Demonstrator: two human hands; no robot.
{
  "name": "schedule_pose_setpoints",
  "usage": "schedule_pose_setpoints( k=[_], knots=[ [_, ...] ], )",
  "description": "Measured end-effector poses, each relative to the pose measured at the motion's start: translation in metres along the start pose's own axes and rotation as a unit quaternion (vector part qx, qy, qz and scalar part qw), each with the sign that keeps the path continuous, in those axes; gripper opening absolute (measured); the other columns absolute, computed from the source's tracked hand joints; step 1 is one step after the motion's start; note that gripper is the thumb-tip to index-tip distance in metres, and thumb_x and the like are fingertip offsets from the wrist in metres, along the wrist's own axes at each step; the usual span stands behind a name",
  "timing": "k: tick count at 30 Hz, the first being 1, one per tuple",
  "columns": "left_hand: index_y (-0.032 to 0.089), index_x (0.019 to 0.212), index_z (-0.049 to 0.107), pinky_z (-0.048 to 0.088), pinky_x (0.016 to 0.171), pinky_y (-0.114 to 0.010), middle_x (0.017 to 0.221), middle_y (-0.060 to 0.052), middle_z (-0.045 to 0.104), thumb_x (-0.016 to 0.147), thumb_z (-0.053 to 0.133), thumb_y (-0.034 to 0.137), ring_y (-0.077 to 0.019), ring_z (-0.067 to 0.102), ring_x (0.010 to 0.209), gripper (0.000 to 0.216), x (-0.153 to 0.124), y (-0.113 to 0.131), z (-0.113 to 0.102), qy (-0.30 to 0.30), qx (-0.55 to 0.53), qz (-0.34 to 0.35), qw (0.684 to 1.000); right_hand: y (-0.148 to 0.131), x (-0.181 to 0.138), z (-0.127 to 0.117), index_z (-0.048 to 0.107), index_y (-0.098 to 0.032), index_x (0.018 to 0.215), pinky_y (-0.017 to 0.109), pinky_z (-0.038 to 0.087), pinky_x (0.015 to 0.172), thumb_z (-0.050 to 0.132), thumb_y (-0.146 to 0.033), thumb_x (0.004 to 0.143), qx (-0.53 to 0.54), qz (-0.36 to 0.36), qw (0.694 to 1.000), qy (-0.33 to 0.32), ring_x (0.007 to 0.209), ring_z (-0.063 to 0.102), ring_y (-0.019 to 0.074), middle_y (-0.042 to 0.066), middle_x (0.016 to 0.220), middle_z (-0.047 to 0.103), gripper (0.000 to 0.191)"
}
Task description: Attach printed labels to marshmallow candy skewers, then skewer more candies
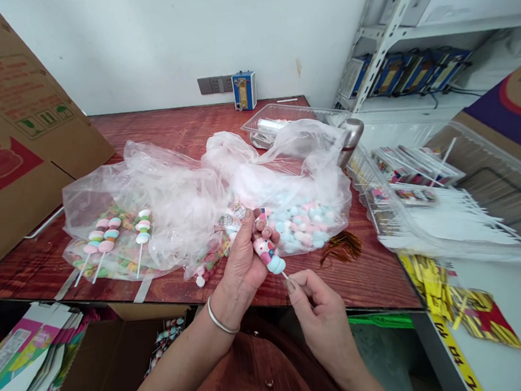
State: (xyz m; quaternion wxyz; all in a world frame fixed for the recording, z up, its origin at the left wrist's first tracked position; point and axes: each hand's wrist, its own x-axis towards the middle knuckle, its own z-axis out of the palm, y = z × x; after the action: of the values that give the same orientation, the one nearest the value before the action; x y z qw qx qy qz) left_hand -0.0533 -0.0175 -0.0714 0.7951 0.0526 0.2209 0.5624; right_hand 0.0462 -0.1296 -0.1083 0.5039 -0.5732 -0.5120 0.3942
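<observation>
My left hand [243, 261] is closed around the upper part of a marshmallow stick [275, 264], above the table's front edge. Its lower marshmallow is pale blue, with a pink printed piece above it. With thumb and forefinger, my right hand [320, 312] pinches the white stick just below. Small printed pieces [232, 216] show behind my left fingers; whether they are held is unclear. Beyond lies an open clear bag [299, 219] of pink and blue marshmallows. Another clear bag [164, 208], with multicoloured sweets, lies to its left; marshmallow skewers [106, 235] rest on it.
Gold twist ties [343, 247] lie right of the bags. A clear plastic tray [411, 230] holds white sticks and printed packets. A metal flask [351, 137] stands behind. Cardboard boxes [20, 139] flank the red wooden table [152, 123]; an open carton [106, 370] sits below left.
</observation>
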Motion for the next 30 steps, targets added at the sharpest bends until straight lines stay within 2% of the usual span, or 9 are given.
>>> schedule_pose_setpoints(
  k=[2, 5, 9, 12, 16, 20, 24, 27, 30],
  knots=[
    [0.015, 0.09, 0.063, 0.054, 0.058, -0.019, 0.063, 0.007, 0.049, 0.088, 0.07, 0.027, -0.0037, 0.05, 0.049, 0.014, 0.0005, 0.0022, 0.0018, 0.02, -0.008, -0.004, 1.0, 0.0008, -0.0014, -0.0008, 0.058, -0.019, 0.08, 0.023, 0.036, 0.057, 0.051, -0.024, 0.097, -0.148, -0.112, 0.982, 0.04, 0.059, 0.05, 0.0106, -0.003, 0.066, 0.056, 0.019],
    [0.015, 0.088, 0.063, 0.054, 0.058, -0.019, 0.059, 0.007, 0.047, 0.091, 0.065, 0.03, -0.0048, 0.05, 0.049, 0.016, 0.0008, 0.003, 0.0037, 0.045, -0.018, -0.007, 0.999, 0.0014, -0.0002, 0.0002, 0.059, -0.02, 0.079, 0.026, 0.035, 0.056, 0.051, -0.015, 0.095, -0.291, -0.245, 0.919, 0.107, 0.056, 0.049, 0.0123, -0.002, 0.062, 0.057, 0.019],
    [0.015, 0.088, 0.062, 0.054, 0.057, -0.02, 0.06, 0.007, 0.048, 0.092, 0.063, 0.033, -0.005, 0.05, 0.049, 0.018, 0.0013, 0.0, 0.003, 0.043, -0.034, -0.014, 0.998, -0.0011, 0.0047, 0.0017, 0.06, -0.019, 0.082, 0.027, 0.037, 0.059, 0.053, -0.009, 0.093, -0.345, -0.318, 0.872, 0.137, 0.056, 0.048, 0.0137, -0.002, 0.06, 0.057, 0.016],
    [0.014, 0.09, 0.062, 0.054, 0.06, -0.021, 0.06, 0.007, 0.048, 0.093, 0.061, 0.036, -0.0049, 0.05, 0.049, 0.022, 0.002, -0.0022, 0.0006, 0.024, -0.039, -0.031, 0.998, -0.0021, 0.007, 0.0007, 0.06, -0.018, 0.089, 0.028, 0.039, 0.06, 0.056, -0.007, 0.091, -0.34, -0.337, 0.863, 0.162, 0.057, 0.049, 0.014, -0.003, 0.059, 0.054, 0.013],
    [0.015, 0.09, 0.063, 0.054, 0.061, -0.021, 0.061, 0.006, 0.049, 0.087, 0.068, 0.038, -0.006, 0.053, 0.051, 0.023, 0.0024, -0.003, -0.0004, 0.028, -0.028, -0.025, 0.999, 0.0005, 0.0058, -0.0022, 0.062, -0.019, 0.091, 0.027, 0.04, 0.06, 0.058, -0.01, 0.091, -0.319, -0.303, 0.874, 0.207, 0.057, 0.05, 0.0136, -0.003, 0.062, 0.056, 0.01],
    [0.014, 0.09, 0.064, 0.056, 0.068, -0.023, 0.066, 0.003, 0.057, 0.092, 0.062, 0.033, -0.0075, 0.058, 0.057, 0.02, 0.0014, -0.0002, 0.0008, 0.045, -0.032, -0.017, 0.998, -0.0016, 0.0021, -0.0033, 0.064, -0.02, 0.09, 0.025, 0.043, 0.06, 0.058, -0.019, 0.093, -0.228, -0.201, 0.93, 0.209, 0.061, 0.057, 0.0131, -0.001, 0.072, 0.066, 0.006],
    [0.014, 0.092, 0.065, 0.058, 0.073, -0.028, 0.069, 0.0, 0.062, 0.098, 0.052, 0.035, -0.0103, 0.064, 0.064, 0.025, 0.0014, 0.003, 0.0008, 0.064, -0.056, -0.019, 0.996, -0.007, 0.0004, -0.0015, 0.059, -0.02, 0.078, 0.022, 0.042, 0.052, 0.054, -0.029, 0.096, -0.103, -0.053, 0.98, 0.161, 0.055, 0.054, 0.0117, -0.004, 0.063, 0.06, 0.021],
    [0.014, 0.088, 0.064, 0.057, 0.068, -0.024, 0.068, 0.0, 0.058, 0.097, 0.052, 0.035, -0.0092, 0.061, 0.061, 0.027, 0.0016, -0.0003, 0.0006, 0.053, -0.04, -0.017, 0.998, -0.0052, 0.0016, 0.0008, 0.06, -0.02, 0.081, 0.022, 0.041, 0.054, 0.056, -0.023, 0.095, -0.143, -0.113, 0.969, 0.168, 0.055, 0.053, 0.0113, -0.003, 0.064, 0.06, 0.015],
    [0.014, 0.087, 0.063, 0.055, 0.065, -0.022, 0.066, 0.002, 0.054, 0.095, 0.057, 0.034, -0.0074, 0.055, 0.057, 0.023, 0.0009, -0.0068, 0.0007, 0.049, -0.036, -0.02, 0.998, -0.0011, 0.0044, 0.0018, 0.063, -0.019, 0.092, 0.026, 0.041, 0.062, 0.059, -0.011, 0.091, -0.275, -0.278, 0.899, 0.198, 0.058, 0.053, 0.0129, -0.003, 0.064, 0.059, 0.009]
  ],
)
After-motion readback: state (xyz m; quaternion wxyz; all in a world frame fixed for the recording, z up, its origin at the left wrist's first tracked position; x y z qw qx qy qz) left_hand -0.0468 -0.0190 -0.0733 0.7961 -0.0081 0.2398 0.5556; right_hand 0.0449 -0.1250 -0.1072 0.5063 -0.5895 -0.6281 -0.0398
